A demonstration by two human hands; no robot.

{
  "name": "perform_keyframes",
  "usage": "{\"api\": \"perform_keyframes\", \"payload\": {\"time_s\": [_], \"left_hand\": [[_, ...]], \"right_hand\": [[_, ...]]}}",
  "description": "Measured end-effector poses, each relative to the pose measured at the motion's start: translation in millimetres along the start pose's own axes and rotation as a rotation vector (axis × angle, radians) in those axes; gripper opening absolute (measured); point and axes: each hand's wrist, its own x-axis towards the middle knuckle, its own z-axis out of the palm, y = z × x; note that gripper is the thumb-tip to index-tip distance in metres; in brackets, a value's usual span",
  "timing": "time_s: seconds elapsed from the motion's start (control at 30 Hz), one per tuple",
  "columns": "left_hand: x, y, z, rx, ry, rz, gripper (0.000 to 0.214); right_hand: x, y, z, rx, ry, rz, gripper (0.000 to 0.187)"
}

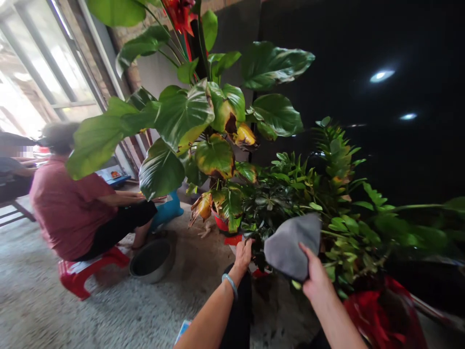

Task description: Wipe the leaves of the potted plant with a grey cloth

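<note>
My right hand (pixel 317 277) is closed on a grey cloth (pixel 290 245), held up against the small dark-green leaves of a low potted plant (pixel 286 194). My left hand (pixel 242 256), with a pale bangle on its wrist, reaches into the same plant's lower leaves and seems to grip a stem or leaf; its fingertips are hidden by foliage. A tall plant with big glossy leaves (pixel 181 116), some yellowed and brown, rises behind from a red pot (pixel 221 223).
A person in a red shirt (pixel 72 203) sits on a low red stool (pixel 87 271) at the left. A grey metal basin (pixel 150 259) lies on the speckled floor beside them. A red pot (pixel 378 315) stands at lower right. A dark wall is behind.
</note>
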Motion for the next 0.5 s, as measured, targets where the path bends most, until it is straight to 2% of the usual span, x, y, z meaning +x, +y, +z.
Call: {"api": "perform_keyframes", "payload": {"time_s": [0.07,0.1,0.17,0.27,0.33,0.4,0.5], "left_hand": [[0.6,-0.2,-3.7,0.003,0.017,0.026,0.032],[0.7,-0.2,-4.9,0.005,0.011,0.027,0.033],[0.9,-0.4,-5.5,0.006,0.003,0.015,0.034],[0.7,-1.2,-2.3,0.004,0.028,0.008,0.033],[0.6,-1.9,0.6,-0.002,0.044,-0.021,0.035],[1.1,-2.8,2.2,-0.013,0.039,-0.065,0.037],[3.7,-6.2,-0.1,0.016,0.032,-0.041,0.036]], "right_hand": [[-10.5,16.2,-14.8,-0.097,-0.073,0.079,0.02],[-16.2,18.8,-20.8,-0.138,-0.102,0.072,0.024],[-23.8,10.4,-25.0,-0.16,-0.12,-0.065,0.034],[-18.1,-22.5,-11.7,-0.033,-0.033,-0.389,0.039],[-6.0,-38.0,1.5,0.071,0.024,-0.448,0.034],[4.1,-35.4,9.0,0.107,0.023,-0.328,0.026],[2.5,0.1,3.4,-0.005,-0.065,-0.013,0.018]]}}
